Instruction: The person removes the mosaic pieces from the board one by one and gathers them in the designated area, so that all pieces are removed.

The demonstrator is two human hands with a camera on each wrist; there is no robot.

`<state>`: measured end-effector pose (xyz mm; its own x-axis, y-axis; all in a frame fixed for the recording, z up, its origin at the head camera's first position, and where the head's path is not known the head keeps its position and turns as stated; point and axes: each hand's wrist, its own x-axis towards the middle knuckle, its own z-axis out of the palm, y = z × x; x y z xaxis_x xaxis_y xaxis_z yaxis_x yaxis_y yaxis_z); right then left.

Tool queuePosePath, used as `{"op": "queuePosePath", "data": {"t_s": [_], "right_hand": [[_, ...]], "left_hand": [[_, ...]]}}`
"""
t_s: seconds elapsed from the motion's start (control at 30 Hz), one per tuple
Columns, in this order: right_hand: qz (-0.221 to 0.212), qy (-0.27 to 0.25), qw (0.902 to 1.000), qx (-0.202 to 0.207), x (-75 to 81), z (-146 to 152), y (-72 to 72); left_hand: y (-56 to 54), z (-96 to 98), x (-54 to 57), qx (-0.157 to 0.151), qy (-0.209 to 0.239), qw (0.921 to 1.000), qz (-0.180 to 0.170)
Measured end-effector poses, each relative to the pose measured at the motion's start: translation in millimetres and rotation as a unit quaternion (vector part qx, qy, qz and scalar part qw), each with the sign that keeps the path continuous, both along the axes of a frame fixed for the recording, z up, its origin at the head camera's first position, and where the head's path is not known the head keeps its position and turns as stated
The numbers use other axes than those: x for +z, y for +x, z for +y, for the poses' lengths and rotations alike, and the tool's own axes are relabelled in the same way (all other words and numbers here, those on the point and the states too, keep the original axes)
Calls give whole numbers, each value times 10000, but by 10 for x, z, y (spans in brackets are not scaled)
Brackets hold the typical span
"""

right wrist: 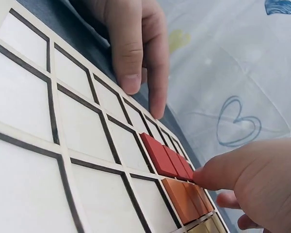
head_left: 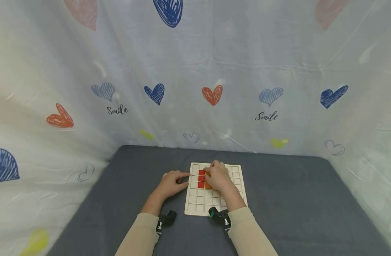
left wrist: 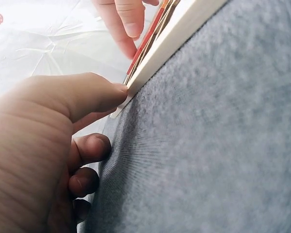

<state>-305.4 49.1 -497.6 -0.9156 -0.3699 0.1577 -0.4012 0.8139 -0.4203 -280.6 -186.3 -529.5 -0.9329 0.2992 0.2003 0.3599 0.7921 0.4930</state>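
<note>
Closest to me are 2 tan sleeves (head_left: 137, 233), with a little black camera (head_left: 171, 216) near the left wrist. Both hands are at a pale wooden board (head_left: 195, 209) on the grey desk (head_left: 294, 206). It has lots of little squares. 3 red tiles (head_left: 201, 179) sit in a line from near to far, on the left part of the board. Orange tiles (right wrist: 182, 201) are in the next line to the right, and the right wrist view shows a bit of the yellow tiles (right wrist: 208, 226) past those.

The left hand (head_left: 171, 183) has a loose grip: thumb and pointing finger are spread apart, and both touch the board's left edge. The right hand (head_left: 218, 176) is over the tiles, with its thumb down by the far end of the red line. I can't tell if that grip pinches a tile or just pushes, because the hand hides the spot.

I think this step is about making a tile sit nicely in its square. I would use the left fingers to stop the board sliding left. I'd match the tile's corners to the square, then push softly on its middle till it lies flat. I'd go slow, since a thumb could bump a red or orange tile and tip it up.
</note>
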Motion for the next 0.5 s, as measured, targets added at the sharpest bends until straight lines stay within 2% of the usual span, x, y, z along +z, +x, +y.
{"op": "queuePosePath", "data": {"t_s": [0.23,0.5], "right_hand": [[57,-434,9990,-107,-41,-54,-23],[664,-172,9964,-488,-105,-130,-46]], "left_hand": [[-5,-7,15,-45,-100,9999,72],[-1,-10,15,-53,-119,9999,61]]}}
